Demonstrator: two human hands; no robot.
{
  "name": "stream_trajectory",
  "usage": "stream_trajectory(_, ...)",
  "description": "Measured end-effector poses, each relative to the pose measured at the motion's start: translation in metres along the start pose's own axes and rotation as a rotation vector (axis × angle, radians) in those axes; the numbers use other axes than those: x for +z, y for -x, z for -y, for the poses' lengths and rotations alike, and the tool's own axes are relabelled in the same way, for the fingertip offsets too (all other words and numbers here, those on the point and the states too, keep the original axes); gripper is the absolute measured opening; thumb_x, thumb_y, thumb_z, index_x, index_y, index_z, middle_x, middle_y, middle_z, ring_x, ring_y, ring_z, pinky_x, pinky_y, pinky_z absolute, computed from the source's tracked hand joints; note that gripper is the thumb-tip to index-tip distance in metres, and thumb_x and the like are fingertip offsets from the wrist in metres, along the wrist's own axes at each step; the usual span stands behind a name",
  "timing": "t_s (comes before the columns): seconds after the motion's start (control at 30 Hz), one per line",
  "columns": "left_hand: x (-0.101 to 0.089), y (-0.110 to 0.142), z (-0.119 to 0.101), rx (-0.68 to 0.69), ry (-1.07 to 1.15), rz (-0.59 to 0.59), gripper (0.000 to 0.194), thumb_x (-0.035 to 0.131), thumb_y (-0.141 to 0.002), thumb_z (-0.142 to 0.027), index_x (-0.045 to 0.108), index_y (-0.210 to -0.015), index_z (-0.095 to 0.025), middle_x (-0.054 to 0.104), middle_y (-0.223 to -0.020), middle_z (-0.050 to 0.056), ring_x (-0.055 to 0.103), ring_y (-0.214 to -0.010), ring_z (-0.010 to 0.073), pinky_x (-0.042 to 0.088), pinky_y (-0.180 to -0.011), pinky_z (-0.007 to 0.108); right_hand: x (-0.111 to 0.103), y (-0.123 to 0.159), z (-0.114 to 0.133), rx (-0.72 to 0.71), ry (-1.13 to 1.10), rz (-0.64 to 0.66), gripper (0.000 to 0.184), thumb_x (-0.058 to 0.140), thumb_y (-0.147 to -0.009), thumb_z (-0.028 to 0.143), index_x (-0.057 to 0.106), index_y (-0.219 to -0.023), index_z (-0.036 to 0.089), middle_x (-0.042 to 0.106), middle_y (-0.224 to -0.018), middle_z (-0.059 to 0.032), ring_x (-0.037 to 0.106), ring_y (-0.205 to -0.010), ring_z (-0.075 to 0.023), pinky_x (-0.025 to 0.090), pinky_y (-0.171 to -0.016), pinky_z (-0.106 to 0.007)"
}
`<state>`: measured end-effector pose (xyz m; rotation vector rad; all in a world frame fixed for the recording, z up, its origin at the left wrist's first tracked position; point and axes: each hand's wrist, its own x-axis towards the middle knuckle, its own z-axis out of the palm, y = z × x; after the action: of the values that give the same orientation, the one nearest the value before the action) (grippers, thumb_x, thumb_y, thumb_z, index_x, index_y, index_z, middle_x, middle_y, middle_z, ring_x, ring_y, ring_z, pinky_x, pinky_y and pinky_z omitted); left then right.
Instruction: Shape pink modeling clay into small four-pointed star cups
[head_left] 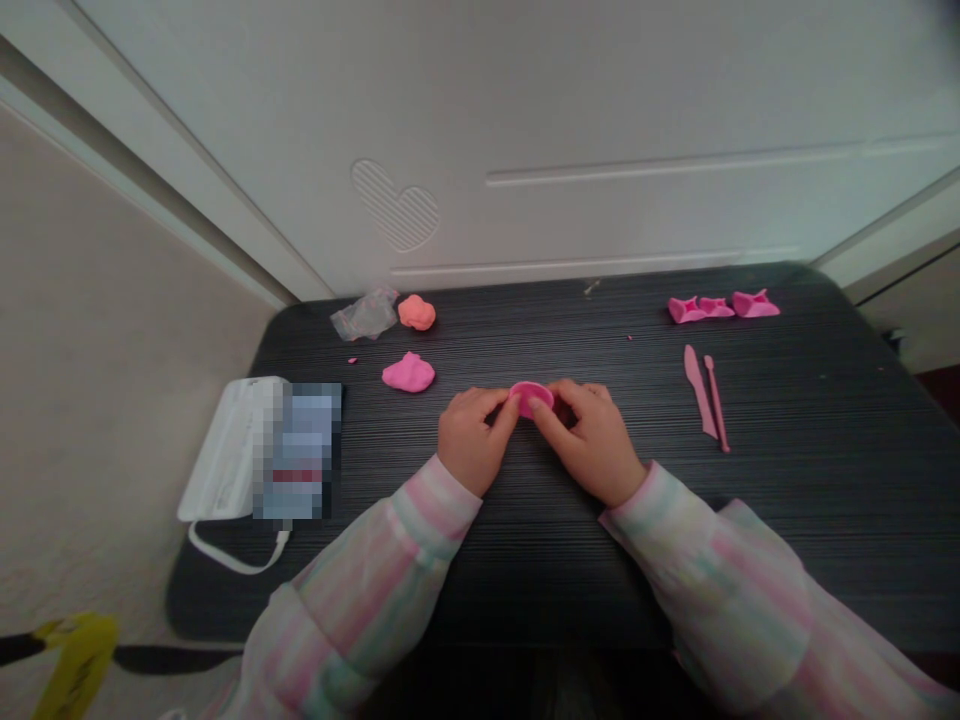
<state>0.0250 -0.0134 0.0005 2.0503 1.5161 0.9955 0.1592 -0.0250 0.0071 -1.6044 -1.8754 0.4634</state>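
Observation:
Between my two hands is a small, round, hollowed piece of pink modelling clay [532, 390], held over the middle of the dark table. My left hand [474, 432] pinches its left rim, thumb on the near side. On the right rim, my right hand [592, 435] grips with the thumb pressed into the hollow. The fingertips behind the clay are partly hidden. A loose lump of pink clay [409, 373] lies to the left of my left hand, with an orange clay lump [417, 313] behind it.
A crumpled clear plastic bag [366, 314] lies at the back left. At the left edge are a white power bank [229, 450] and a phone [304, 450], joined by a cable. Folded pink clay pieces [701, 309], a pink plastic knife [699, 390] and a thin pink stick tool [717, 405] lie right.

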Motion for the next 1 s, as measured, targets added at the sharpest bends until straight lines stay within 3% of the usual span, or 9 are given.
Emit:
stream_trajectory(0.1,0.0006,0.0003,0.0005,0.008,-0.024,0.040,0.020,0.048,-0.078,-0.027,0.064,-0.074,-0.018,0.066,-0.070,0.002,0.058,-0.066,0.0128,0.043,-0.062,0.025,-0.0016,-0.0004,-0.0021,-0.047,-0.032,-0.102,0.023,0.052,-0.075,0.032,0.056,-0.092,0.017,0.060,-0.075,-0.0017,0.053,-0.070,-0.0139,0.036,-0.071,-0.030)
stream_trajectory(0.2,0.0011,0.0001,0.0002,-0.007,-0.031,0.069,0.020,0.048,-0.077,-0.029,0.065,-0.072,-0.019,0.066,-0.068,0.002,0.058,-0.064,0.0130,0.044,-0.062,0.026,-0.0025,-0.0012,-0.0040,-0.118,-0.052,-0.115,0.014,0.050,-0.077,0.027,0.059,-0.085,0.020,0.063,-0.082,-0.0021,0.055,-0.080,-0.0145,0.036,-0.076,-0.030)
stream_trajectory(0.37,0.0010,-0.0008,-0.0011,-0.021,0.055,0.064,0.019,0.052,-0.075,-0.029,0.065,-0.082,-0.018,0.067,-0.076,0.002,0.059,-0.069,0.0133,0.045,-0.068,0.027,-0.0024,-0.0022,-0.0038,-0.082,-0.071,-0.130,0.012,0.050,-0.077,0.026,0.060,-0.074,0.020,0.064,-0.075,-0.0011,0.057,-0.074,-0.0142,0.038,-0.074,-0.031)
stream_trajectory(0.57,0.0011,0.0002,-0.0014,-0.025,0.063,0.010,0.016,0.052,-0.075,-0.028,0.065,-0.077,-0.019,0.067,-0.071,0.001,0.059,-0.067,0.0127,0.045,-0.065,0.026,-0.0017,-0.0015,-0.0025,-0.074,-0.083,-0.096,0.012,0.051,-0.077,0.027,0.060,-0.075,0.019,0.063,-0.072,-0.0011,0.056,-0.070,-0.0142,0.039,-0.071,-0.031)
stream_trajectory(0.77,0.0009,0.0005,-0.0012,-0.019,0.066,0.043,0.016,0.051,-0.075,-0.027,0.064,-0.071,-0.019,0.066,-0.068,0.001,0.059,-0.066,0.0128,0.045,-0.065,0.027,-0.0012,-0.0016,-0.0038,-0.059,-0.159,-0.042,0.014,0.051,-0.076,0.027,0.060,-0.083,0.019,0.064,-0.081,-0.0028,0.056,-0.076,-0.0154,0.040,-0.073,-0.032)
stream_trajectory(1.0,0.0005,0.0001,-0.0019,-0.026,0.152,0.049,0.015,0.052,-0.074,-0.026,0.063,-0.082,-0.019,0.067,-0.079,0.001,0.059,-0.072,0.0118,0.046,-0.070,0.025,-0.0021,-0.0028,-0.0045,-0.033,-0.234,-0.023,0.012,0.049,-0.077,0.027,0.059,-0.076,0.020,0.062,-0.075,-0.0014,0.056,-0.073,-0.0145,0.041,-0.070,-0.031)
